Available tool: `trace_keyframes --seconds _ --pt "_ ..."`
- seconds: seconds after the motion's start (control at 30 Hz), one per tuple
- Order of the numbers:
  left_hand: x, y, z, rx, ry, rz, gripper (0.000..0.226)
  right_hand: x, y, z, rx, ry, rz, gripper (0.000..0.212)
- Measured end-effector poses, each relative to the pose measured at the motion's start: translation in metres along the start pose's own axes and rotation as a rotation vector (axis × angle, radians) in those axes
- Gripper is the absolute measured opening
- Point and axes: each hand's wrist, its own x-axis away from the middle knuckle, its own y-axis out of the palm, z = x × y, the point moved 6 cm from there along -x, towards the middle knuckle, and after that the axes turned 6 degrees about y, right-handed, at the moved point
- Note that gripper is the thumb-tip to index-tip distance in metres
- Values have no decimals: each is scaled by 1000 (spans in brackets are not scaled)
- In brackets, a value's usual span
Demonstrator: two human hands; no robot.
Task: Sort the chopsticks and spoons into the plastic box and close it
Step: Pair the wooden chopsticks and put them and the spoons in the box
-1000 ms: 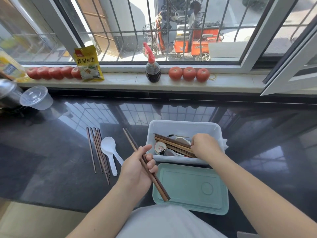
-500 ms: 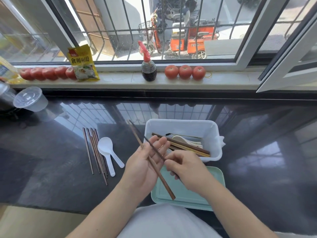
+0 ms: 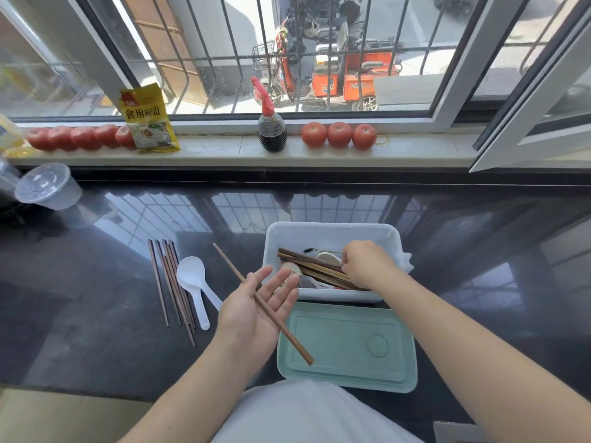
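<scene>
Toward the left of the dark glossy stone counter [image 3: 96,282], a bundle of brown wooden chopsticks [image 3: 172,282] and two white plastic spoons [image 3: 195,282] lie unsorted. The left hand [image 3: 256,308] is spread palm-up, one brown wooden chopstick [image 3: 275,318] resting loose across it, apparently offered for pickup. The right hand [image 3: 367,266], fingers pinched on chopsticks inside the white rectangular plastic box [image 3: 332,233], seems to align them; its pale green lid [image 3: 348,346] lies off at the near edge.

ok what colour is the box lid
Pale mint green lid, seen in the head view, flat on the counter.
</scene>
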Motion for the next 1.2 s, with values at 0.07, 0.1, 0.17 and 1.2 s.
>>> trace_keyframes --seconds 0.07,0.1,0.17,1.2 --pt "0 -2 3 -2 0 -4 37 -7 5 0 34 -8 15 17" --pt "-1 -3 5 2 3 -1 37 -10 7 1 46 -9 12 16" --pt "-2 -5 7 10 4 8 37 -14 15 3 51 -7 -16 14" --pt "3 -16 11 -90 28 93 23 6 14 3 -23 62 -122 24"
